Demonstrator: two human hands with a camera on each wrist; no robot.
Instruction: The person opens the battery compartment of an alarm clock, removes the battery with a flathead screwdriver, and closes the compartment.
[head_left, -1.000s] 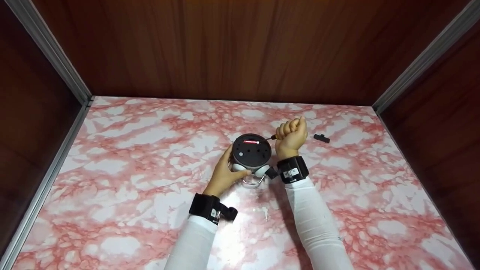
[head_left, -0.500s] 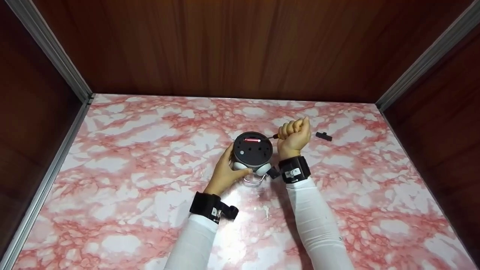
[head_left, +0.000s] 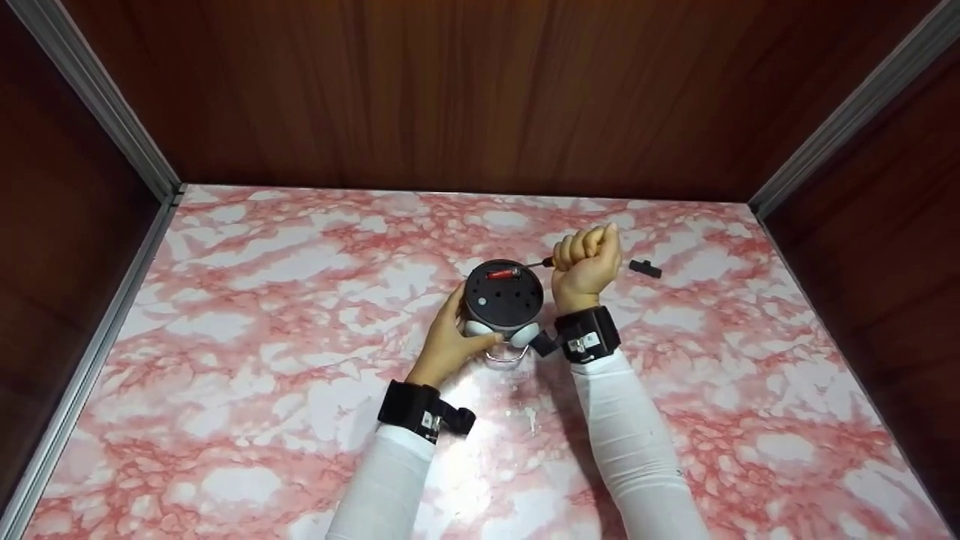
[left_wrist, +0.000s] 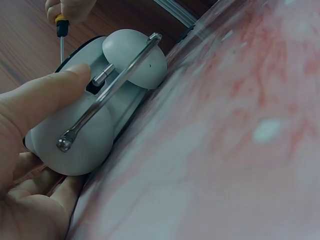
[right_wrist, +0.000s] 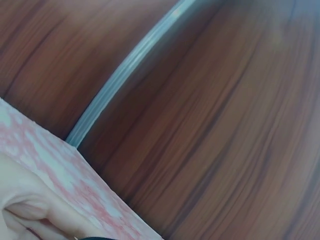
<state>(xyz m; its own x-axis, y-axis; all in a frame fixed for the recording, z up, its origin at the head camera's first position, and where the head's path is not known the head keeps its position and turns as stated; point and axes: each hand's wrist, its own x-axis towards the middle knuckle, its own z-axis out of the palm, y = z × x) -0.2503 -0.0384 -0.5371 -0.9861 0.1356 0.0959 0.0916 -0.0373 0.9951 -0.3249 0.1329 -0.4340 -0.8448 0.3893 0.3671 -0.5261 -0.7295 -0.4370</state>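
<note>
A twin-bell alarm clock (head_left: 504,306) lies with its black back up. My left hand (head_left: 448,341) holds it, thumb between the two bells and fingers around the side, as the left wrist view shows. A red battery (head_left: 501,274) sits tilted in the slot on the clock's back, its right end raised. My right hand (head_left: 587,262) grips a screwdriver (left_wrist: 61,29) with a yellow and black handle in its curled fingers. The screwdriver's tip meets the clock's back at the battery's right end. The right wrist view shows only part of that hand.
A small black battery cover (head_left: 645,268) lies on the marbled table (head_left: 300,315) to the right of the right hand. Wooden panels (head_left: 465,97) with metal corner strips (right_wrist: 125,75) stand at the back and sides.
The battery's right end has lifted, and it now lies at a slant in its slot. The screwdriver's tip has shifted slightly left and up. The left hand keeps its hold on the clock.
</note>
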